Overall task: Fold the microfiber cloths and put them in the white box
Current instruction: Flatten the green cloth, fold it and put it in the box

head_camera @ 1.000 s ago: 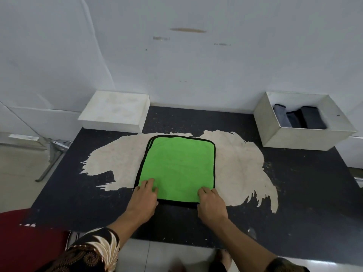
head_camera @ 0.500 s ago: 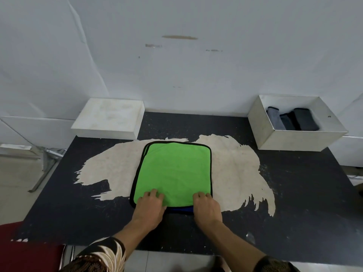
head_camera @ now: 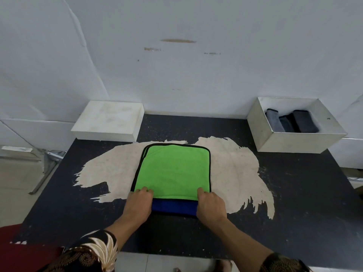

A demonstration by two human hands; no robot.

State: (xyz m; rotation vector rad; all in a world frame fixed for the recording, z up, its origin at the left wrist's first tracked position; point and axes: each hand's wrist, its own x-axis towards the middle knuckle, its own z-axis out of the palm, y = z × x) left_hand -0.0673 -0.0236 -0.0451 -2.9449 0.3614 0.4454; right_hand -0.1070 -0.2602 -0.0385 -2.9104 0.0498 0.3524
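**Two corners gripped; the fold runs away from the body**

Both hands sit on the near hem of the green cloth (head_camera: 173, 171), set apart at its two near corners. The left hand (head_camera: 139, 202) pinches the near-left corner and the right hand (head_camera: 211, 205) pinches the near-right one, with fingers curled over the edge.

The cloth lies flat in the middle of the surface (head_camera: 294, 203), on a pale worn patch (head_camera: 233, 163) directly ahead of the hands. Its long axis points from the person toward the wall. The coming move, as I judge it, carries the near hem forward along that axis. Neither hand is nearer to the cloth, since each holds a corner.

The cloth is bright green with a black trim. A blue band of underside shows between the hands where the hem is turned up.

The white box (head_camera: 290, 143) stands far right against the wall, on the right hand's side, with dark folded cloths (head_camera: 290, 122) inside. A white block (head_camera: 110, 120) sits far left.
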